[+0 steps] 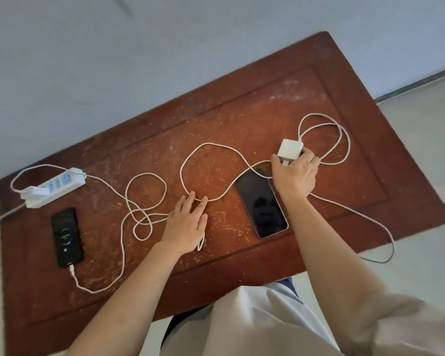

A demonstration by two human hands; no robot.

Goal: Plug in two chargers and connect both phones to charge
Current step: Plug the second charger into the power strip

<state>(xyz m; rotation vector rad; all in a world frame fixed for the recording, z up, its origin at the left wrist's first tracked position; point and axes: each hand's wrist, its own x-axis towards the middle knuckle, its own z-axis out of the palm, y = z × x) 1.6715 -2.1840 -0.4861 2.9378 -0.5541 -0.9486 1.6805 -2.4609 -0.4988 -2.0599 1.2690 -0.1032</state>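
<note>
A plain room, likely in a home: a worn, scratched reddish-brown wooden table with a recessed panel top (280,104) stands against a bare pale blue-grey wall (88,60), with light smooth flooring (421,119) to the table's right and a dark baseboard strip (419,84) there

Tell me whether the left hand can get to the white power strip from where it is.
Probably yes. The left hand rests flat on the brown wooden table, and between it and the white power strip lie only loops of white cable, nothing tall, though it is a long sideways stretch.
</note>
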